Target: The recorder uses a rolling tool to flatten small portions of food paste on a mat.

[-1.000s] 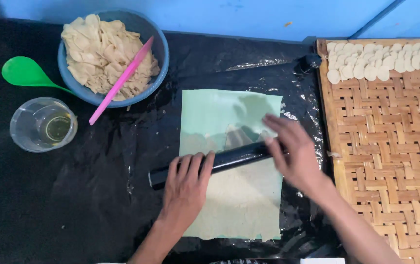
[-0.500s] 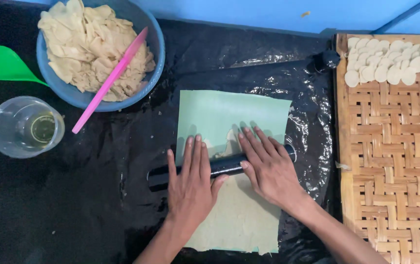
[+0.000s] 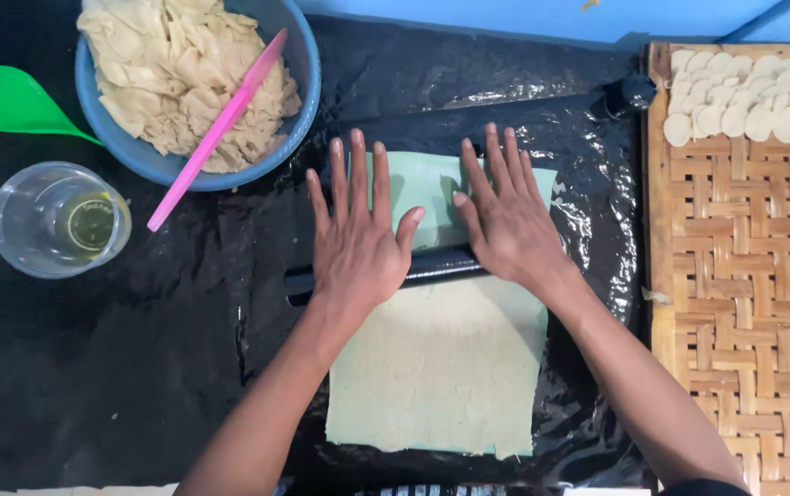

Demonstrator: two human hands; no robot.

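Black rolling pin (image 3: 432,268) is laid left-right, long axis crossways under both palms, on the pale green sheet (image 3: 441,367). Left hand (image 3: 358,241) and right hand (image 3: 505,225) are pressed flat, fingers splayed wide and pointing away, nothing gripped. Blue bowl (image 3: 299,101) of dough scraps with pink stick (image 3: 216,133) sits beyond the left fingertips; woven tray (image 3: 744,276) is seen right of the right fingers.
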